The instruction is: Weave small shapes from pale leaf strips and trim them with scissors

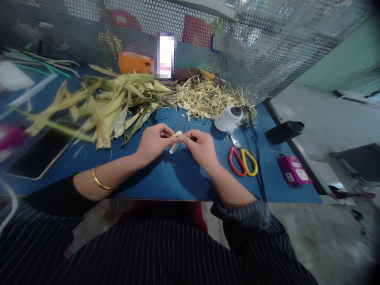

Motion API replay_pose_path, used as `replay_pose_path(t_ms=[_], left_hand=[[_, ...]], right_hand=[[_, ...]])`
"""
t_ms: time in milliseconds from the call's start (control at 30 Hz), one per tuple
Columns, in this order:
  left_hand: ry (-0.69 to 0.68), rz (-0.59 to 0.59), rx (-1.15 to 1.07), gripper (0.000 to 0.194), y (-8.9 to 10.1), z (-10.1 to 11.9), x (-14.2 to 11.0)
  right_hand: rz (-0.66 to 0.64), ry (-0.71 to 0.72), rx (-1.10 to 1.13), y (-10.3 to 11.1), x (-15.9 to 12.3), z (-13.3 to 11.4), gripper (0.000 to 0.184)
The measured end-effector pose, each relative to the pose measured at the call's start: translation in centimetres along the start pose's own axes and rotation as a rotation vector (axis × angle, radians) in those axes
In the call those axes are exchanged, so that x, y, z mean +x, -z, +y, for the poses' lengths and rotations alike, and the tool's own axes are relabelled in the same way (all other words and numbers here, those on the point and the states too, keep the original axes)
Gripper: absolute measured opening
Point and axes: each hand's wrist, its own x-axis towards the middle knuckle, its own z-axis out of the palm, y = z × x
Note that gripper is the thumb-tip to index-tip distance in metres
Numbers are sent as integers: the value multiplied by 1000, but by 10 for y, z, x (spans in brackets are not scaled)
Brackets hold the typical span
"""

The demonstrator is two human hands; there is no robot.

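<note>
At the far left I make out a pale object [14,75], too blurred to name, and below it a magenta pack [10,140], smeared and cut off by the edge. Next to them one dark-screened smartphone [41,152] lies on the blue table [166,182], its upper end partly covered by a blurred strip. One gold bangle [101,180] circles the left forearm. Beyond it spreads a heap of long corn husks [118,93], overlapping too much for me to count. Behind them sits one orange packet [135,62] with a dark mark I can't make out.

The left hand [154,140] has thumb and forefinger pinched together on a narrow husk strip [172,149], whose middle is hidden by fingertips; I see it held above the table, in front of the heap. Behind stands one bright upright panel [165,55], pixelated beyond reading. The right hand [202,146] pinches the same strip, its fingertips meeting the left's.

Further right I see a pile of shredded husk [204,97], one cone of white thread [227,118] and one pair of scissors [237,160] with one red and one yellow handle loop. Then come one black cylinder [285,132] and a second magenta packet [293,169], its pale label panels too small for me to read.
</note>
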Motion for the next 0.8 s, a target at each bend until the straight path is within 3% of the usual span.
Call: replay_pose_path(t_ms=[267, 500, 600, 800], left_hand=[[-131, -46, 149, 22, 2, 5, -3], [-104, -171, 206, 15, 2, 2, -2], [21, -283, 69, 16, 1, 4, -2], [189, -648, -192, 11, 2, 11, -5]], right_hand=[[-18, -67, 100, -1, 2, 2, 26], [-104, -24, 121, -2, 5, 5, 25], [-53, -45, 208, -3, 6, 7, 23], [116, -17, 193, -8, 9, 13, 26]])
